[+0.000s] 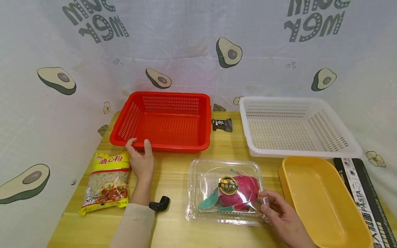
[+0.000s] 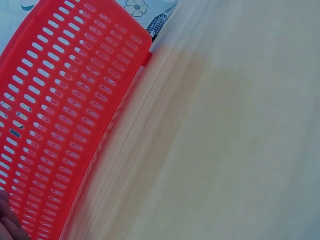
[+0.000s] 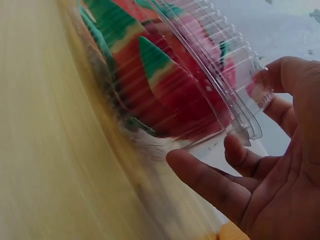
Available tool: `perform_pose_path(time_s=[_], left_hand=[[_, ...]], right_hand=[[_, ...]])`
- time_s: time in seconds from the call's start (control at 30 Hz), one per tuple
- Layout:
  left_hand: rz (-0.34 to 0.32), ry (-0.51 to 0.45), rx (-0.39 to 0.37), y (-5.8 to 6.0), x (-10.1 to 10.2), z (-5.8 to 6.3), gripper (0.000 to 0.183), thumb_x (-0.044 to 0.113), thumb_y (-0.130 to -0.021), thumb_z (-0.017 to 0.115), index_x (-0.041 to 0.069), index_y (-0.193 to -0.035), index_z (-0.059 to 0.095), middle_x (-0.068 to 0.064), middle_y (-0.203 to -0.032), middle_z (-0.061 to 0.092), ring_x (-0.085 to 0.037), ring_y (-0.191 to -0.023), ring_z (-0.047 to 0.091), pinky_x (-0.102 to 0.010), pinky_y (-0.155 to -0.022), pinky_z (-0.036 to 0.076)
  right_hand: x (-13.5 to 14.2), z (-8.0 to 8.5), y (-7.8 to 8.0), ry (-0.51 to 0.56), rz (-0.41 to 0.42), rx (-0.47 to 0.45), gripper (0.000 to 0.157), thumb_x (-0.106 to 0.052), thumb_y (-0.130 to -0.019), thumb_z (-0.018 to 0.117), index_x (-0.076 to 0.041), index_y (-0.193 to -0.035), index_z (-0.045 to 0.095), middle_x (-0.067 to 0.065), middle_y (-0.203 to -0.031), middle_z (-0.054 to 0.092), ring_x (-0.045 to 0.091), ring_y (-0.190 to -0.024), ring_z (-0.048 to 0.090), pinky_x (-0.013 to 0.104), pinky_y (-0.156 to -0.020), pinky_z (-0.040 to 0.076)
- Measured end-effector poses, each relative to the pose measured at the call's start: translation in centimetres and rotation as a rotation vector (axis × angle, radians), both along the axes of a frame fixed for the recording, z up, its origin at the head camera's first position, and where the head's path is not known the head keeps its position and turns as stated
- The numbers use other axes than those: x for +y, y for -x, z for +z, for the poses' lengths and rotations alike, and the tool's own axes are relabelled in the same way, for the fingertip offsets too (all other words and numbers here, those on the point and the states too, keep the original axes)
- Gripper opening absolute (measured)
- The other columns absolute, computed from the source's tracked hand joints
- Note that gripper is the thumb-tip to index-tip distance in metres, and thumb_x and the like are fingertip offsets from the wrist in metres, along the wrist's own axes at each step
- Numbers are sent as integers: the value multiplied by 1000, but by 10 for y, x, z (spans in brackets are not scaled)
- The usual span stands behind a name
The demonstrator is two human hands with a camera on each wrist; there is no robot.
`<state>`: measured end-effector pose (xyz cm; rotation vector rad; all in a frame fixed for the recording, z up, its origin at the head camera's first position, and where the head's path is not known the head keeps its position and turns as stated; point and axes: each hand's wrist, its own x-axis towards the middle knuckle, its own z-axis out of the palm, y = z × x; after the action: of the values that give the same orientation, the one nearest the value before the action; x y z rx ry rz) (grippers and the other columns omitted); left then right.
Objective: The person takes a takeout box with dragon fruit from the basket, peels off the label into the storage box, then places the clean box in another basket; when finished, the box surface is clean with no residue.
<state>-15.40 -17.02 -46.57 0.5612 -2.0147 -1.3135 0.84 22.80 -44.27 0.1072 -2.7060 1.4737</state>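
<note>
A clear plastic fruit box [image 1: 198,179] with a round label lies on the wooden table. Through its lid I see a red-pink dragon fruit [image 1: 245,187] with green leaf tips, also close up in the right wrist view. At the box's right edge, my right hand [image 1: 283,217] holds the rim between thumb and fingers. My left hand [image 1: 142,163] is at the front rim of the red basket [image 1: 173,146], thumb and index finger spread apart. In the left wrist view, only some fingers [image 2: 11,222] show, beside the basket's slotted wall. Whether they grip it is unclear.
Left of my left forearm lies a yellow macaroni bag [image 1: 108,181]. A small black packet [image 1: 222,125] sits between the red basket and a white basket [image 1: 297,152]. On the right are a yellow bin [image 1: 319,199] and a black-and-white pasta box [image 1: 356,186].
</note>
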Motion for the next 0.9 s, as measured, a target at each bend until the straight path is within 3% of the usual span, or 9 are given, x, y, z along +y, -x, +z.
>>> perform_pose_path(time_s=[0.13, 0.3, 0.4, 0.67, 0.9], left_hand=[[6, 2, -12, 1, 0, 0, 49, 51, -99, 59, 20, -134, 44, -5, -65, 45, -24, -60, 44, -35, -52, 33], [-8, -13, -19, 0, 0, 1, 49, 52, -99, 57, 22, -135, 43, -6, -67, 46, -24, -61, 44, -36, -53, 34], [-16, -21, -22, -1, 1, 2, 49, 52, -100, 57, 23, -136, 42, -6, -68, 47, -25, -62, 44, -37, -54, 34], [4, -23, -49, -1, 1, 1, 50, 53, -99, 57, 24, -137, 42, -4, -68, 44, -27, -65, 44, -38, -57, 33], [6, -23, -55, -2, 0, 0, 50, 53, -99, 56, 24, -137, 41, -7, -71, 47, -28, -66, 45, -37, -57, 34]], right_hand=[[5, 3, -3, -30, -7, -100, 27, -4, -98, 64, -12, -123, 60, -22, -112, 57, -5, -90, 59, 17, -72, 51], [4, 4, -7, -28, -11, -130, 28, -5, -99, 63, -11, -126, 59, -13, -109, 57, -2, -86, 59, 18, -70, 49], [3, 2, -9, -12, -16, -104, 30, -3, -100, 61, -11, -128, 58, -13, -108, 59, -5, -89, 61, 18, -70, 51], [1, -2, -9, 25, 3, 2, 35, 2, -100, 57, -11, -132, 56, -31, -120, 54, -7, -94, 64, 19, -69, 53], [-6, -1, -9, 75, 17, 42, 34, 5, -99, 57, -9, -130, 56, -32, -121, 56, -6, -95, 66, 22, -68, 54]])
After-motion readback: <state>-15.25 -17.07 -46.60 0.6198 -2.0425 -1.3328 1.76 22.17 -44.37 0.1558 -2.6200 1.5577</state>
